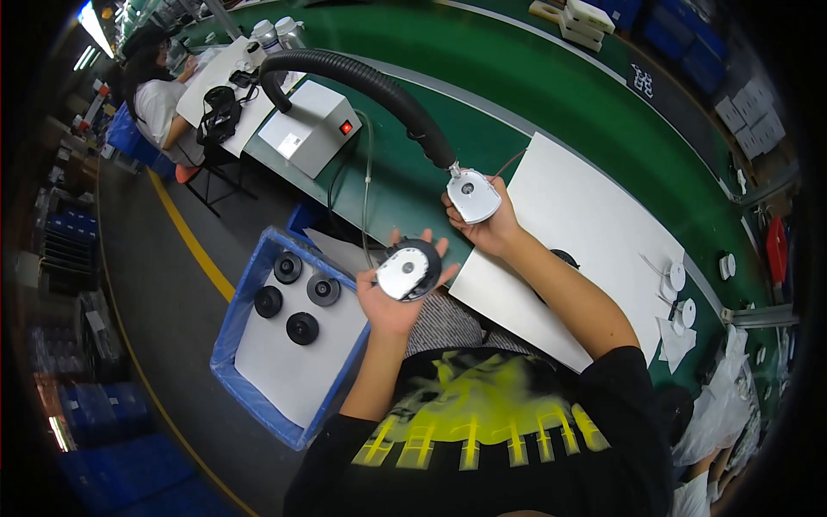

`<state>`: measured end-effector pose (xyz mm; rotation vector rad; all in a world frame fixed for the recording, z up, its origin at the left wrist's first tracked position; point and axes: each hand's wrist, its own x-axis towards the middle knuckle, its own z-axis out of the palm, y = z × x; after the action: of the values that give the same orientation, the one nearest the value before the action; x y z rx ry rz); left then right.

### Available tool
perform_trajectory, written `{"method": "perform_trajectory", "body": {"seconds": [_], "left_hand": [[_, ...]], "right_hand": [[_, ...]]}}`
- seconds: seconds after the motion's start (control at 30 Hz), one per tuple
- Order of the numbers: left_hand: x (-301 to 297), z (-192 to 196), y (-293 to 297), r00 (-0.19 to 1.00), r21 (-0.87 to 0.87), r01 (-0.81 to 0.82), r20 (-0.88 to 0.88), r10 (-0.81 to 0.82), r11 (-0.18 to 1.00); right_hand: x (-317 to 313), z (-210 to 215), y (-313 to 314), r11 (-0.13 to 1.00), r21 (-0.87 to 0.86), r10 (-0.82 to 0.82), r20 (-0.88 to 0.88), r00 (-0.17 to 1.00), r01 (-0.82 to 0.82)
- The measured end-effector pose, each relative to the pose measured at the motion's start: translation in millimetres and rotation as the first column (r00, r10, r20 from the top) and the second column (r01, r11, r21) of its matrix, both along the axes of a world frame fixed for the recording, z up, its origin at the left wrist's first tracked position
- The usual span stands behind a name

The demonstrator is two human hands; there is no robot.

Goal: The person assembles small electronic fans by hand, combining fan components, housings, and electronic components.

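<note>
Here the blue bin (250,362) stands left of the green worktop (517,77), with four black round parts (302,328) lying on the pale sheet inside it. Just right of the bin, the left hand (392,302) lies palm up, its grip cupped loosely around a round black part with a silvery face (408,270), fingers spread behind the rim. Further right, over the worktop's near edge, the right hand (491,226) has its grip closed around a pale rounded housing (473,195), held up against the tip of the black corrugated hose (370,82), which arcs back to a grey box (312,125) on the worktop. A white sheet (594,233) covers the worktop right of that hand, with small white discs (678,277) near its far edge.
</note>
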<state>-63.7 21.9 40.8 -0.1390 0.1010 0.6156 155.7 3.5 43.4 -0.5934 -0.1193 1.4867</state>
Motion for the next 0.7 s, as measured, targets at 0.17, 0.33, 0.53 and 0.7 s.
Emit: {"method": "perform_trajectory", "body": {"seconds": [0.17,0.33,0.53,0.7], "left_hand": [[10,-8,-4,0.965,-0.031,0.209,0.167,-0.201,0.978],[11,-4,0,0.994,0.002,-0.087,-0.072,0.087,0.996],[8,3,-9,0.983,-0.033,0.112,0.151,-0.105,0.993],[36,5,22,0.994,0.029,-0.019,-0.111,0.022,0.999]], "right_hand": [[-11,12,-3,0.998,-0.050,-0.033,0.016,0.999,0.034],[-4,-3,-7,0.996,-0.084,-0.009,0.066,0.998,0.014],[2,-12,-19,0.997,-0.058,-0.043,0.040,0.998,0.045],[1,-13,-7,0.996,-0.025,-0.085,0.046,0.995,0.086]]}}
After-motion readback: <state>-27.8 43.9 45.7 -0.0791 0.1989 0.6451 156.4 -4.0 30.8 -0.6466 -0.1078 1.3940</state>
